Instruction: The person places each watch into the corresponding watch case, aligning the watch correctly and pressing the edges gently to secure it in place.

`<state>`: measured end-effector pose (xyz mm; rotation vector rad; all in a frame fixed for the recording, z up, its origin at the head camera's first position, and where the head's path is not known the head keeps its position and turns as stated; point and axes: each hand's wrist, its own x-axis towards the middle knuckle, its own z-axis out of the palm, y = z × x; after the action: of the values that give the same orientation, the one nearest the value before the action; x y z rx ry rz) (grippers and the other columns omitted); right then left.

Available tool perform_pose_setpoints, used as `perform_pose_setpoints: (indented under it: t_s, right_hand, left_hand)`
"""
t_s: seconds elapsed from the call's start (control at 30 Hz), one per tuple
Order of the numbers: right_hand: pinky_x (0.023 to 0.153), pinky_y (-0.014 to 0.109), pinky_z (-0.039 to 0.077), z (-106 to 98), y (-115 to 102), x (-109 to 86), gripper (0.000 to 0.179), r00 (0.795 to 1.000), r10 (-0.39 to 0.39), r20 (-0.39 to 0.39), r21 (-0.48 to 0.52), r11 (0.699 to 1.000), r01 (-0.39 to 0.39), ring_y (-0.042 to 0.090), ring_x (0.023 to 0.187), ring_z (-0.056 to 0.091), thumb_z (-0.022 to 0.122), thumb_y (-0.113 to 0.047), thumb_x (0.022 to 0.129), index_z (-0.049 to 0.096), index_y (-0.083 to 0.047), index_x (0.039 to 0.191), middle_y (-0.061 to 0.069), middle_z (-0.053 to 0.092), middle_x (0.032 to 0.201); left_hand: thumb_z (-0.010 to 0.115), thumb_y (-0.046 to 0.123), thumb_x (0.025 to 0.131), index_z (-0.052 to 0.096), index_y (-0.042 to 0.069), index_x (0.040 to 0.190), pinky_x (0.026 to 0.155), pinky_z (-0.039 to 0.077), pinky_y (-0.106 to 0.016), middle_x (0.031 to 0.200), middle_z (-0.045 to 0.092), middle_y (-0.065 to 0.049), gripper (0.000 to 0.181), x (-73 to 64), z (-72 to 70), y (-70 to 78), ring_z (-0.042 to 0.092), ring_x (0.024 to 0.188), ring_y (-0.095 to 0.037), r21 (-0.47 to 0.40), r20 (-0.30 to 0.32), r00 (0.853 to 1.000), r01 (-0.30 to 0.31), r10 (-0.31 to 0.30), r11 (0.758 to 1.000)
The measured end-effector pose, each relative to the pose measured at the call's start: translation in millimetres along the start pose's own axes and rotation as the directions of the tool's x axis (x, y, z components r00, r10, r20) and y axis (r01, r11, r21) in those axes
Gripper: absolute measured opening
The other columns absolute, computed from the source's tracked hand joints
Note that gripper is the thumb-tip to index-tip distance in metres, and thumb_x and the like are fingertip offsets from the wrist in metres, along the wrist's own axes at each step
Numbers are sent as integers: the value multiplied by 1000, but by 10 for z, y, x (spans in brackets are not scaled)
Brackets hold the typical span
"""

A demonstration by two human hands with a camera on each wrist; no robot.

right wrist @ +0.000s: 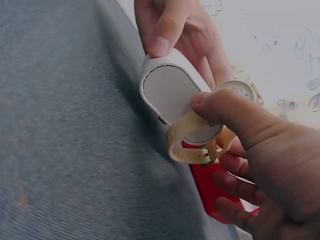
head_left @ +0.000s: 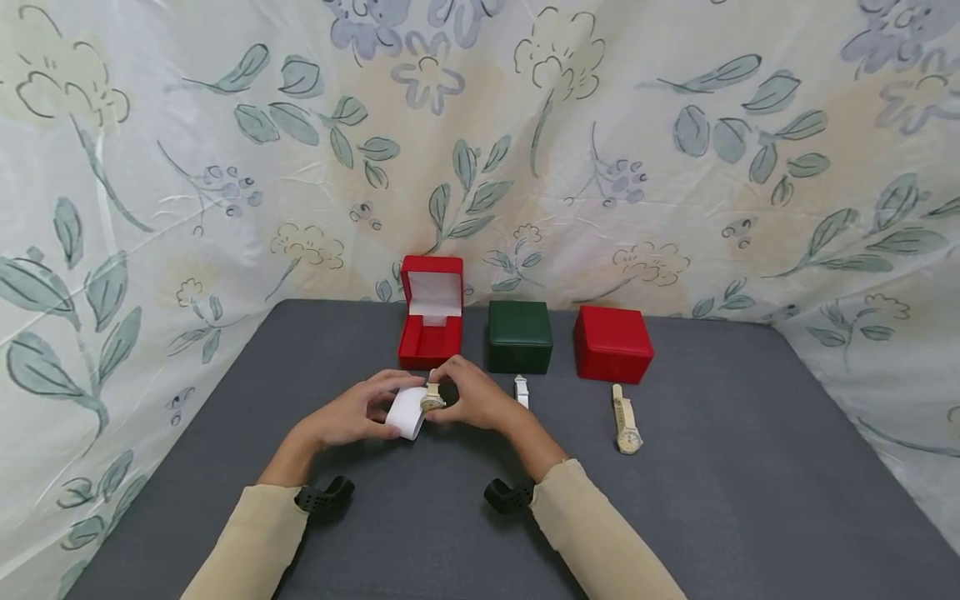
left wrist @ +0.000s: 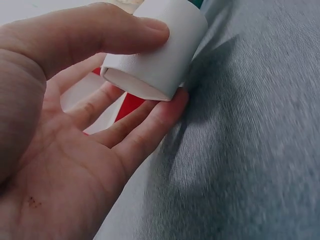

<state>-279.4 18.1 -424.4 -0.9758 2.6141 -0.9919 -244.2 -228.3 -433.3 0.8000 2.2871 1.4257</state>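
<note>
White cushion (head_left: 403,415) gripped by thumb and fingers of the left hand (head_left: 347,411), set with long axis crosswise between both hands, oval end toward the right hand (head_left: 476,398) pinching a looped cream watch (head_left: 432,400) just beside it.

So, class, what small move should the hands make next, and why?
Probably ease the watch over the white cushion: the left hand holds the cushion, while the right hand pinches the watch by the cushion's end, its strap already forming a loop.
</note>
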Motion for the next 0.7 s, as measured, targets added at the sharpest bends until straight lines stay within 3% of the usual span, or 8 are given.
perform_pose_setpoints:
  t_s: [0.23,0.43,0.7]
  right_hand:
    - [93,29,53,-122,3,-40,47,1000,-20,3,91,996,20,16,108,56,79,-28,80,61,-13,120,2,56,121]
    - [90,29,55,-219,59,-78,51,1000,-10,-5,209,978,11,17,105,58,78,-24,81,61,-12,128,5,56,120]
    - [86,28,56,-302,150,-144,58,996,10,-90,319,947,20,17,95,61,76,-22,83,55,-16,137,8,55,127]
  left_hand:
    - [77,13,78,38,21,148,89,56,-34,139,37,-11,80,111,44,60,44,119,-34,1,-7,1000,-30,30,1000]
    - [81,14,74,40,28,147,85,58,-33,135,39,-8,84,220,89,137,41,122,-32,42,-68,997,-19,22,999]
    - [83,16,72,47,21,143,78,59,-30,130,43,-9,80,373,129,254,40,120,-28,134,-163,983,-62,83,989]
